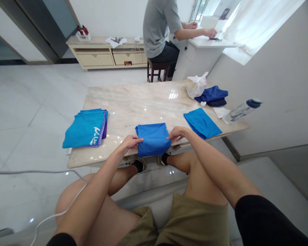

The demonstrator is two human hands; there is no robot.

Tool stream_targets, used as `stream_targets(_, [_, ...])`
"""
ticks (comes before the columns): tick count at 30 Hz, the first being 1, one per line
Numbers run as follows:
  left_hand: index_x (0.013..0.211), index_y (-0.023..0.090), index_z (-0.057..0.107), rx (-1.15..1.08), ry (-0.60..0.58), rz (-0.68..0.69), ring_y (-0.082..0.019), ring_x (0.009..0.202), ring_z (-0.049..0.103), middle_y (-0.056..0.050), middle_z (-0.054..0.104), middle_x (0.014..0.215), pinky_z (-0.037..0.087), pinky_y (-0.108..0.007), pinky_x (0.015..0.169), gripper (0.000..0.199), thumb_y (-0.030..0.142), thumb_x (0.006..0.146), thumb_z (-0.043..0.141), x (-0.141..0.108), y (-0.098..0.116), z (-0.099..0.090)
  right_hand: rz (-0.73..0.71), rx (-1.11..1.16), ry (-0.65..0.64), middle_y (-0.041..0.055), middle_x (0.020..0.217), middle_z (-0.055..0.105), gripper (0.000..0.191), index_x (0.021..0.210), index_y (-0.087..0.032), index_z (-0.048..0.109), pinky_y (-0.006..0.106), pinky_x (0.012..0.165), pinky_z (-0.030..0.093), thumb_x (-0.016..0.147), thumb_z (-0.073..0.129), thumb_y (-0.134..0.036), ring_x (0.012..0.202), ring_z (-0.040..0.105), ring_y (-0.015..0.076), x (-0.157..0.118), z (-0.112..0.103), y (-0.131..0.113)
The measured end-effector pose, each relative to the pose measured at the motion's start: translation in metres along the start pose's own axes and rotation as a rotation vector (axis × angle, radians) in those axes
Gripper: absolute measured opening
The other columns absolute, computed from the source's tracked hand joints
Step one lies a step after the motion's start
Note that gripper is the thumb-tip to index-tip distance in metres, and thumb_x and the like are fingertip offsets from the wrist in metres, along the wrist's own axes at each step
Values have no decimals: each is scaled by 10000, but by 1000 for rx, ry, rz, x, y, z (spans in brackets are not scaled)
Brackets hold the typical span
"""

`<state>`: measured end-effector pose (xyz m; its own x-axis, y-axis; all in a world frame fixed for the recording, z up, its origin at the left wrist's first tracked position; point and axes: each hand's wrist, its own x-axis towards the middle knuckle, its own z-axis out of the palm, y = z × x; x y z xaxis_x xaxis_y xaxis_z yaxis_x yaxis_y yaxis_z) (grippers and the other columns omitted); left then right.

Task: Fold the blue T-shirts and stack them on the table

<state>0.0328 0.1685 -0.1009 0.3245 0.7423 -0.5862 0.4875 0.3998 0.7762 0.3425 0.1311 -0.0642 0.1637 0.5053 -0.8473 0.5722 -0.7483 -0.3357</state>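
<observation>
A folded blue cloth (154,138) lies at the near edge of the marble-topped table (133,99), its front part hanging over the edge. My left hand (131,141) pinches its left side, thumb on top. At the right side, my right hand (178,133) grips the same cloth between thumb and fingers. To the left rests a stack of folded cloths (86,128), turquoise on top with white lettering, with lilac and purple layers beneath. A folded bright blue cloth (202,123) lies to the right of my right hand.
At the table's right end are a white plastic bag (195,85), a dark blue cloth heap (213,95), a tissue (221,112) and a clear water bottle (241,111). Beyond, a person in a grey shirt (160,29) sits at a white desk (204,51). A white cable (59,212) crosses my left arm.
</observation>
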Motion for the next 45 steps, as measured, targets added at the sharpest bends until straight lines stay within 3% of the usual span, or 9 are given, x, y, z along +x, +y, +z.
stream_targets(4, [717, 171, 710, -80, 21, 111, -125, 671, 540, 3, 637, 684, 422, -250, 620, 597, 654, 504, 988, -20, 20, -19, -187, 116, 91, 86, 1014, 843, 322, 899, -169, 791, 339, 961, 593, 739, 1021, -328, 1085, 772, 234, -11, -22, 4])
stream_targets(9, [823, 173, 790, -176, 157, 363, -148, 717, 583, -25, 707, 763, 482, -290, 698, 523, 634, 626, 943, -44, 49, -35, -514, 276, 324, 73, 889, 815, 472, 882, -163, 817, 360, 903, 575, 661, 1018, -528, 981, 732, 261, -34, -43, 4])
stream_targets(15, [909, 158, 824, -232, 403, 501, -162, 729, 613, -34, 735, 776, 506, -292, 697, 446, 532, 688, 925, -51, 61, -39, -785, 498, 582, 23, 827, 780, 592, 1109, -205, 713, 352, 836, 564, 698, 974, -541, 862, 705, 220, -58, -32, -11])
stream_targets(20, [910, 170, 806, -310, 493, 593, -172, 806, 657, -31, 749, 830, 553, -288, 767, 421, 507, 691, 931, -51, 61, -41, -956, 614, 540, 23, 901, 773, 524, 1038, -219, 722, 369, 902, 577, 755, 934, -605, 931, 715, 215, -63, -25, -26])
stream_targets(25, [920, 187, 770, -342, 563, 596, -174, 825, 672, -24, 738, 852, 581, -281, 764, 416, 514, 718, 928, -49, 54, -51, -1057, 592, 434, 39, 1043, 785, 631, 1190, -233, 765, 406, 983, 597, 712, 980, -585, 1050, 728, 240, -59, -17, -36])
stream_targets(30, [939, 205, 732, -204, 708, 683, -178, 868, 683, -19, 726, 903, 585, -275, 773, 322, 462, 802, 871, -44, 45, -64, -1141, 427, 621, 33, 988, 783, 484, 1183, -215, 827, 395, 934, 611, 809, 922, -508, 1003, 729, 239, -57, -12, -40])
stream_targets(36, [938, 227, 660, 81, 754, 876, -226, 1154, 700, -72, 736, 1204, 580, -315, 934, 160, 356, 931, 754, -48, 44, -73, -1174, 203, 811, 52, 961, 808, 234, 1057, -228, 862, 412, 906, 608, 913, 845, -411, 943, 725, 250, -65, -8, -40])
stream_targets(39, [981, 236, 618, 151, 736, 894, -212, 1020, 704, -39, 718, 1024, 564, -336, 966, 106, 319, 991, 682, -47, 43, -72, -1187, 125, 830, 59, 959, 801, 164, 970, -241, 845, 415, 895, 611, 929, 838, -400, 929, 714, 252, -69, -7, -40])
stream_targets(45, [1039, 243, 548, 111, 677, 817, -180, 720, 617, 24, 593, 777, 502, -295, 720, 167, 400, 1069, 597, -37, 35, -63, -1214, 241, 735, 51, 951, 780, 280, 927, -235, 742, 384, 876, 622, 934, 843, -496, 922, 721, 230, -61, -5, -39])
